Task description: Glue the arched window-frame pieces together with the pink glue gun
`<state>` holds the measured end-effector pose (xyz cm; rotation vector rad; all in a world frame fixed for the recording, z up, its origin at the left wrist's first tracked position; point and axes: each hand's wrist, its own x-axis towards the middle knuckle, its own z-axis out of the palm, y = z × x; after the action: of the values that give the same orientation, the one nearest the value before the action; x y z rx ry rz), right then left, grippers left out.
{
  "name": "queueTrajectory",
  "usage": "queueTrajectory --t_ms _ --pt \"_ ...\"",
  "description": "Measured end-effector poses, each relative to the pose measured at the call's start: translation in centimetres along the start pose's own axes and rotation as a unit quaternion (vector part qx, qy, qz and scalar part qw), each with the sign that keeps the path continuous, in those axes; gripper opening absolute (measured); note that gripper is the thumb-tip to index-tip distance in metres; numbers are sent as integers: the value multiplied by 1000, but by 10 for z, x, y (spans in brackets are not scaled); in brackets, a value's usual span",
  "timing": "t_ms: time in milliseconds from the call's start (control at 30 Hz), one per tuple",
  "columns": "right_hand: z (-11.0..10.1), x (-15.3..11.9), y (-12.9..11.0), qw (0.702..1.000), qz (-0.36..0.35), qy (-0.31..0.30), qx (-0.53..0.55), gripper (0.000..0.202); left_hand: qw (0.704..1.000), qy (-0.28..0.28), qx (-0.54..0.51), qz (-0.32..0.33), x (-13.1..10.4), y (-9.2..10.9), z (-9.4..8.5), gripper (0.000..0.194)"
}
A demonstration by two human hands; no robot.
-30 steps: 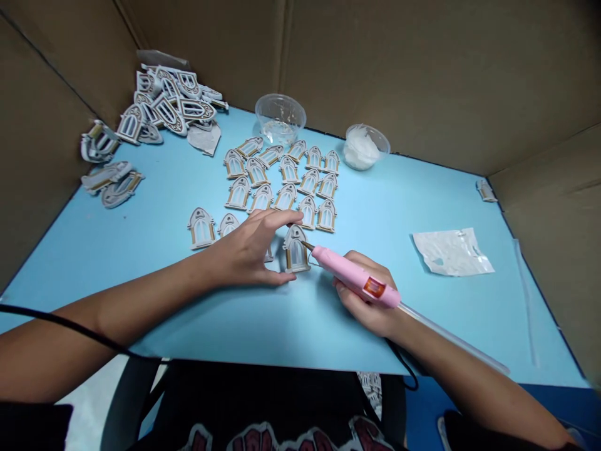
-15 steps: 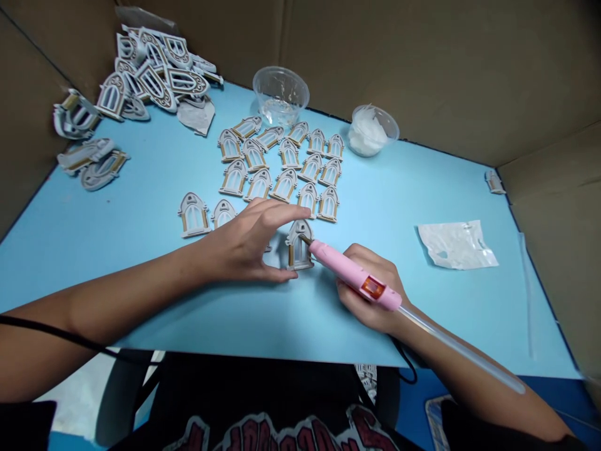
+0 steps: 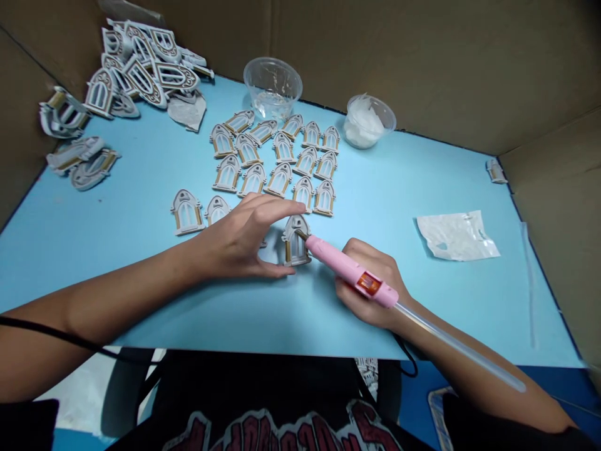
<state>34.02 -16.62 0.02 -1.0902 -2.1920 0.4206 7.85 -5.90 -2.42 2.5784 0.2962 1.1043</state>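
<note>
The left hand is pinching a small arched window piece between thumb and finger near the front of the light-blue table. The right hand is gripping a pink glue gun, its tip meeting the piece's upper part. Beyond them, rows of similar pieces are lying on the table, two clear tubs are standing behind, and a pile of frames is filling the far left corner. A white packet is lying to the right; brown cardboard walls are enclosing the table.

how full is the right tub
Mostly full: the right tub holds a heap of white stuff that reaches its rim.
</note>
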Motion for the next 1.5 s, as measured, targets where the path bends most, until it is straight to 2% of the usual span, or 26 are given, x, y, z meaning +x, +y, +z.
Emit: queueTrajectory --t_ms 267,600,800,933,1033,1233,1333,1500 --pt "-1 -1 0 1000 19 0 3 26 1000 10 3 13 1 0 1 89" --pt "-3 -1 1 1000 16 -22 -10 18 1000 7 1 -6 1 0 0 90" --pt "-1 0 1 1000 0 -17 -2 24 998 -26 14 -47 3 5 -3 80" --pt "-1 -1 1 1000 7 -14 -7 22 999 -15 9 -43 4 6 -4 77" --pt "-2 -2 2 1000 15 -11 -7 23 998 -26 10 -51 5 5 -5 75" --pt "-2 0 0 1000 3 -15 -11 26 999 -14 0 -36 4 3 -3 88" --pt "-2 1 -1 1000 -4 -18 -11 25 1000 -10 12 -21 3 2 -1 86" --pt "-3 1 -1 1000 7 -10 -10 27 999 -10 12 -39 3 1 -1 83"
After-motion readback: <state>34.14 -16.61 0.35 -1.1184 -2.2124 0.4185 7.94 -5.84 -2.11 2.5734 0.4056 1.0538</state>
